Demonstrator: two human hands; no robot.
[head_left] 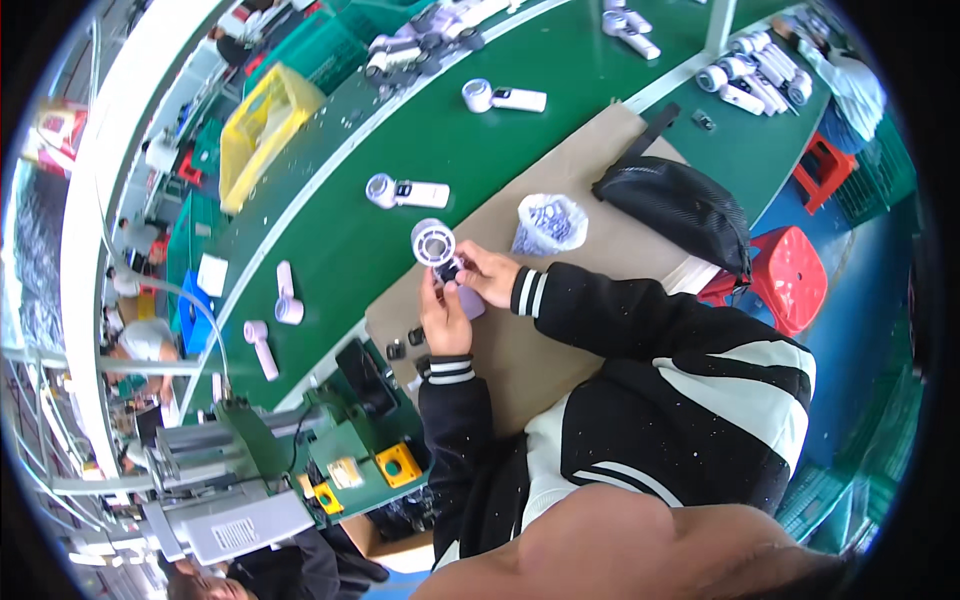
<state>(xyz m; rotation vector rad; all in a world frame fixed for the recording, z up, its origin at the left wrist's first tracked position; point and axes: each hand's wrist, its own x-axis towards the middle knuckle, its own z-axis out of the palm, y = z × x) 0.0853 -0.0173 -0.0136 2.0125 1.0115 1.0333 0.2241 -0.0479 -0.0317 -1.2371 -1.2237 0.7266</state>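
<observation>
Left hand (443, 312) and right hand (487, 272) both clenched on white handheld fan (437, 247) above brown mat (580, 190).

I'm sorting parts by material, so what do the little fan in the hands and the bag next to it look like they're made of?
The small handheld fan: likely moulded plastic, smooth white round head, slight sheen. The bag: thin clear plastic film, crinkled and see-through, with small pieces inside.

Both forearms reach forward, the left hand (443, 312) and right hand (489, 273) touching, each grip closed.
</observation>
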